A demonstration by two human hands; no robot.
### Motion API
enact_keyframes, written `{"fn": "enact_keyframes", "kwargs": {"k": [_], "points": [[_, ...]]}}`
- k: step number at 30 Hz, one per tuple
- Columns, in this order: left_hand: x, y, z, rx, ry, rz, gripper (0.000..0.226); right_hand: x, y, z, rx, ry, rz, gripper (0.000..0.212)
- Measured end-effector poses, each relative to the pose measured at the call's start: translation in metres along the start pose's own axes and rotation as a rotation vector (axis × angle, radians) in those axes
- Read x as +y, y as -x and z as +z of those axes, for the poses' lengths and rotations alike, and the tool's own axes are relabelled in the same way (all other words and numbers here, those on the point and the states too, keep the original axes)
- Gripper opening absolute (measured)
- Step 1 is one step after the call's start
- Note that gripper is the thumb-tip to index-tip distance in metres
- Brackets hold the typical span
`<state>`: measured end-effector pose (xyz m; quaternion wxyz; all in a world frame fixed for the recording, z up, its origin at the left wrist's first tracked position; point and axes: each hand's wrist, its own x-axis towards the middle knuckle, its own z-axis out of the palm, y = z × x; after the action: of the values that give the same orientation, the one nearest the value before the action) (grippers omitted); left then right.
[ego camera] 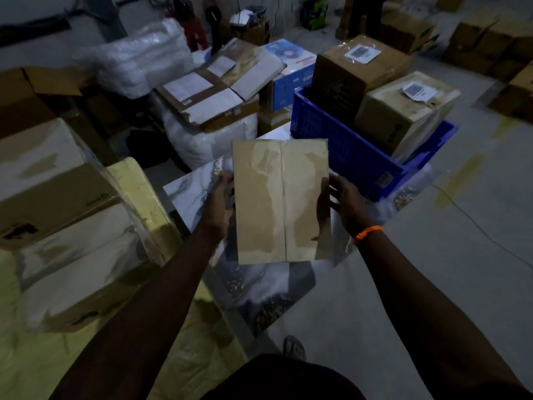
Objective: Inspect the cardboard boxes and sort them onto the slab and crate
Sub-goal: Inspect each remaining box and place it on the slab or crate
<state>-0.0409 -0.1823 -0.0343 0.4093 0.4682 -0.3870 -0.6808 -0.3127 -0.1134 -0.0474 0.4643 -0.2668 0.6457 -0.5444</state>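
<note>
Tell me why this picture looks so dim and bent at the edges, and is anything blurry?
Head view: the room is poorly lit, so the corners fall dark. The taped cardboard box, held between the left hand and right hand, shows pale glare on its tape. The wide lens bows the forearms outward. The plastic-wrapped bundle at top left is smeared and soft; the blue crate stays fairly sharp.

A grey concrete floor [432, 284] is carrying everything. A marbled slab [259, 287] is lying flat on it in the middle, with a blue crate [340, 142] sitting at its far right. Cardboard boxes [490, 50] are resting far right.
</note>
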Motion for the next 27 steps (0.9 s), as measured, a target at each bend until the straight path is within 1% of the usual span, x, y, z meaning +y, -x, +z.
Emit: {"fn": "enact_keyframes", "kwargs": {"k": [2,5,8,13,18,20,22,24,27], "points": [[0.008,0.005,-0.001,0.003,0.117,-0.031,0.058,-0.003,0.012,-0.004,0.025,-0.081,-0.007,0.034],[0.005,0.014,-0.01,0.001,0.266,-0.087,0.069,0.004,0.032,-0.007,0.058,-0.16,0.001,0.039],[-0.009,0.026,-0.02,0.019,0.253,-0.082,0.072,0.017,0.049,-0.006,0.12,-0.221,0.004,0.038],[-0.019,0.046,-0.023,0.065,0.202,-0.069,0.069,0.035,0.067,-0.002,0.186,-0.297,0.038,0.043],[-0.026,0.06,-0.029,0.098,0.162,-0.085,0.063,0.045,0.078,-0.007,0.171,-0.23,0.059,0.057],[-0.026,0.065,-0.033,0.088,0.134,-0.091,0.061,0.042,0.083,-0.011,0.156,-0.181,0.061,0.05],[-0.025,0.068,-0.035,0.063,0.101,-0.081,0.058,0.036,0.089,-0.011,0.136,-0.111,0.04,0.034],[-0.022,0.072,-0.036,0.041,0.07,-0.072,0.057,0.03,0.094,-0.009,0.132,-0.042,0.0,0.025],[-0.015,0.073,-0.04,0.042,-0.064,-0.044,0.056,0.023,0.096,-0.008,0.136,0.052,-0.054,0.028]]}}
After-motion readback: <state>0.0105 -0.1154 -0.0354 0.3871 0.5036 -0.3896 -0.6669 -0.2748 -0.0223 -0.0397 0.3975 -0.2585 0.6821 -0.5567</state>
